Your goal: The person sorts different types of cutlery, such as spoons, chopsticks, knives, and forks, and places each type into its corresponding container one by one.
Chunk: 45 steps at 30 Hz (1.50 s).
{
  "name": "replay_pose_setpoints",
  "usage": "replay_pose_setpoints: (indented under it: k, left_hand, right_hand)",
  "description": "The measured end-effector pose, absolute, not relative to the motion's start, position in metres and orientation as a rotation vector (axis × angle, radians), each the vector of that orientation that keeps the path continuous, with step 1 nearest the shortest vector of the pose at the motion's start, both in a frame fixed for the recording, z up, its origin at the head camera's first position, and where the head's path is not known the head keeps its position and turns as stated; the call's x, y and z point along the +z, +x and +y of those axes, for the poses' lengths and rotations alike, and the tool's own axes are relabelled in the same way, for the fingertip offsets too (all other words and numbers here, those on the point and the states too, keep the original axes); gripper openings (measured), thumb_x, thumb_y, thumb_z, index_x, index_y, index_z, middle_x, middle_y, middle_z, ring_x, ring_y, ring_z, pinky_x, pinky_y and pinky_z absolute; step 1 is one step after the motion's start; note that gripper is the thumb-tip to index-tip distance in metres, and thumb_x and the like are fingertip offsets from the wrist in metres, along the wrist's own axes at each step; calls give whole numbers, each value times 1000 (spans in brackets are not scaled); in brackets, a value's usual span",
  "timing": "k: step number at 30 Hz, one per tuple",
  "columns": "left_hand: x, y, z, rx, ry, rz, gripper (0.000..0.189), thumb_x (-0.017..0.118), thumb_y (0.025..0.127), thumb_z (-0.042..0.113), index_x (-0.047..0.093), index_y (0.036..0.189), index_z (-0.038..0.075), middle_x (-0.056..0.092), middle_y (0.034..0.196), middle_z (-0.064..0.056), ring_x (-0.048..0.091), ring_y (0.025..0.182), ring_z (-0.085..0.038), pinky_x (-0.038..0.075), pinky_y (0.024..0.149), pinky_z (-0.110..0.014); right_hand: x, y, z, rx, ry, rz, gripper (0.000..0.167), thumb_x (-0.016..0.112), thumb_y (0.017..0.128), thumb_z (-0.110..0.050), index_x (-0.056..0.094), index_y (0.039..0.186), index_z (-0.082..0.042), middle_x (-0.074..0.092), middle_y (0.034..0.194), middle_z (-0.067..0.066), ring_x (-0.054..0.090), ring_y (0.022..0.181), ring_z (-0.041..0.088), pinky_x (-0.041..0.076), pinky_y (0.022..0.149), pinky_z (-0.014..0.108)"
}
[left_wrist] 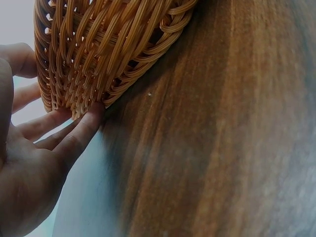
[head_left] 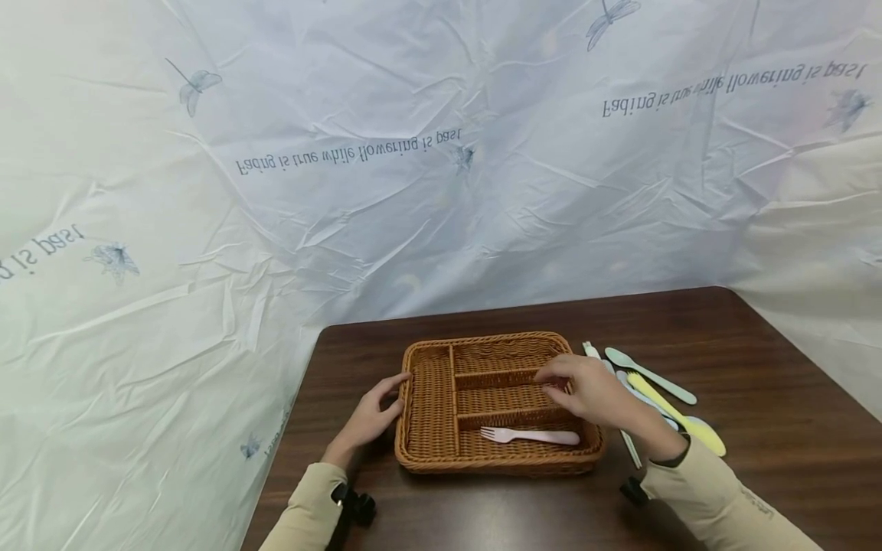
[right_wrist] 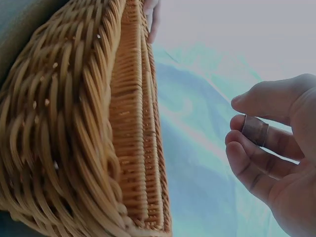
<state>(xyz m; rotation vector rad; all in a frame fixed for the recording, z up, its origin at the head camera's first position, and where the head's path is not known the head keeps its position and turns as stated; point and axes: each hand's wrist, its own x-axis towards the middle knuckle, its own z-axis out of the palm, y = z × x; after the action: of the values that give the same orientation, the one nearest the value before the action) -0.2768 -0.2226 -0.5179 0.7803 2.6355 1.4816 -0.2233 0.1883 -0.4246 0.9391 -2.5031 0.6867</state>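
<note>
Left hand [head_left: 370, 415] spread on wicker tray [head_left: 429, 409], right hand [head_left: 589, 389] loosely curved above it, thumb apart, I've one pink fork [head_left: 537, 437] on feed, in the compartment [head_left: 475, 450] left of my right wrist [head_left: 649, 433].

And here the whole backdrop is taken up by creased white sheeting [head_left: 427, 229], tinted bluish across the middle and warmed to cream at both sides, with its surface crossed by folds and flipped grey lettering [head_left: 349, 151], where "Fading is true while flowering is past" can be read. Dragonfly prints [head_left: 612, 23] are spotted high up, and a butterfly print [head_left: 113, 260] is picked out on the left! Down below, the foreground is filled by a dark brown wood-grain table [head_left: 792, 444], its far corners rounded, and a soft pale glare is caught along its near part.
</note>
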Motion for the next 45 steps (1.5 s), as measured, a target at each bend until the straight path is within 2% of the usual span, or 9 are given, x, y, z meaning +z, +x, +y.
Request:
replay_pose_setpoints:
  k: [4,10,14,21,28,34,38,42,45]
  left_hand:
    - [-518,-277,-223,1468,772,2636,48,54,99,12,45,146,9,45,149,-6,51,129,-29,45,102,-51]
    - [-518,-276,-223,1471,753,2640,48,55,99,12,45,147,11,45,149,-6,52,127,-30,46,101,-50]
    - [-519,-276,-223,1484,775,2642,48,55,99,11,45,146,11,45,149,-9,52,127,-33,46,101,-53]
    - [-518,-277,-224,1479,808,2639,47,53,100,13,44,147,10,43,149,-13,53,125,-36,46,99,-55]
    - [-521,-278,-223,1463,809,2672,48,54,100,13,45,147,9,45,148,-11,53,125,-33,48,99,-52]
    - [-522,-276,-222,1500,807,2659,47,55,99,10,46,145,8,46,148,-11,53,125,-34,47,99,-54]
    - [-518,-272,-219,1527,808,2669,46,54,98,5,46,144,3,46,147,-15,50,127,-37,45,100,-58]
    - [-504,-263,-213,1578,842,2648,46,53,97,-1,45,142,-4,46,145,-24,47,128,-44,41,99,-64]
    - [-498,-259,-211,1602,836,2638,45,53,97,-1,46,141,-5,46,144,-25,49,126,-45,41,98,-65]
  right_hand:
    - [-423,-225,194,684,880,-2499,23,77,82,-9,73,101,-20,69,96,-6,64,81,8,53,64,26]
    - [-420,-228,203,668,835,-2458,27,78,80,-8,72,106,-12,68,97,1,58,73,9,47,57,24]
    - [-417,-227,209,641,780,-2445,30,79,79,-10,71,108,-13,67,99,0,52,70,5,43,55,22]
    - [-414,-226,219,632,740,-2410,34,80,76,-7,71,109,-11,68,101,3,62,75,13,51,60,27]
    - [-417,-226,229,606,702,-2399,34,80,76,-7,70,108,-13,68,96,0,60,75,6,52,62,28]
    - [-420,-226,237,601,660,-2419,32,80,78,-9,70,108,-13,68,98,1,63,76,15,53,62,30]
    - [-422,-225,241,594,636,-2432,33,79,78,-8,70,109,-10,69,99,7,64,76,18,54,62,30]
    - [-424,-225,245,581,614,-2442,35,80,77,-9,70,111,-8,69,98,7,63,76,17,53,61,31]
    - [-425,-225,247,577,601,-2447,36,80,77,-9,70,111,-7,68,97,5,62,75,16,53,60,31]
